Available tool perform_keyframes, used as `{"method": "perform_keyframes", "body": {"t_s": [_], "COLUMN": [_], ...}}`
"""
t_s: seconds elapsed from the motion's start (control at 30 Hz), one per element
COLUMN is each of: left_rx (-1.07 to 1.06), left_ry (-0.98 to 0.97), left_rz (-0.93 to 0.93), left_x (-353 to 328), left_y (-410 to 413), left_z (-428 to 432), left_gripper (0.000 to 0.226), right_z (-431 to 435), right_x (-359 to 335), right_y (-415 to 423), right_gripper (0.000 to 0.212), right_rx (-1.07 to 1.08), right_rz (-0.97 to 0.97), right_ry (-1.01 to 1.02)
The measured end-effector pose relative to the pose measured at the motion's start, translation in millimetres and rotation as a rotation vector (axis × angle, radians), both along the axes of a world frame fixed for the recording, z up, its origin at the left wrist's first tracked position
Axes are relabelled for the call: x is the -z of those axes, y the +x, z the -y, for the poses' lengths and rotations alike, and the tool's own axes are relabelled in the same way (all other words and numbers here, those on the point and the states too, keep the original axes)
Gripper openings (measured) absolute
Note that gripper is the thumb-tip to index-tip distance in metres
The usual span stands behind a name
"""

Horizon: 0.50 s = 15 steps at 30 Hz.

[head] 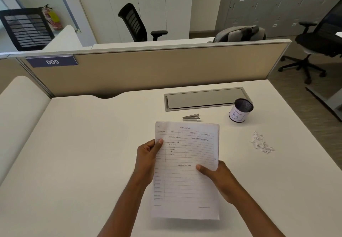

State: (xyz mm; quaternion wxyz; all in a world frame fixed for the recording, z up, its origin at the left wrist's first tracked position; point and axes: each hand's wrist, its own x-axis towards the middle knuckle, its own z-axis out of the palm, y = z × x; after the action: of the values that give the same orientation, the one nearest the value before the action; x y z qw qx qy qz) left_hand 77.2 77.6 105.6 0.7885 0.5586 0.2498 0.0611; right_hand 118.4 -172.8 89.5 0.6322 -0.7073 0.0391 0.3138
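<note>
Head: form [187,185] edges in left hand [148,160], right hand [221,180]

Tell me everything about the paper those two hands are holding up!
The printed form is white paper, and it looks like a few sheets held together. It has ruled tables, small headings and some handwriting in the upper left boxes. It is held face up above the white desk, with its top edge pointing away toward the stapler. The left hand grips its left edge and the right hand grips its right edge, each with a thumb on the page. Its bottom edge looks blurred.
</note>
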Motion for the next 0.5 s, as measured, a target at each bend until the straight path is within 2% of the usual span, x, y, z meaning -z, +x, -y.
{"method": "perform_keyframes", "body": {"t_s": [0.17, 0.27, 0.37, 0.5], "left_rx": [-0.086, -0.132, -0.148, -0.152], "left_ry": [-0.063, -0.071, -0.051, -0.023], "left_rz": [-0.107, -0.173, -0.213, -0.257], "left_x": [38.9, 59.5, 74.1, 87.1], "left_y": [-2.1, -2.0, 1.3, 9.7], "left_z": [3.1, 0.9, -2.4, -6.3], "left_gripper": [0.023, 0.023, 0.022, 0.02], "right_z": [4.3, 4.6, -2.0, -24.4], "right_x": [15.2, 35.4, 50.5, 53.5], "right_y": [13.0, 38.0, 69.3, 121.0], "right_gripper": [0.036, 0.039, 0.051, 0.046], "right_rx": [-0.06, -0.019, 0.055, -0.008], "right_rz": [-0.067, -0.029, 0.127, 0.459], "right_ry": [0.029, -0.096, -0.342, -0.54]}}
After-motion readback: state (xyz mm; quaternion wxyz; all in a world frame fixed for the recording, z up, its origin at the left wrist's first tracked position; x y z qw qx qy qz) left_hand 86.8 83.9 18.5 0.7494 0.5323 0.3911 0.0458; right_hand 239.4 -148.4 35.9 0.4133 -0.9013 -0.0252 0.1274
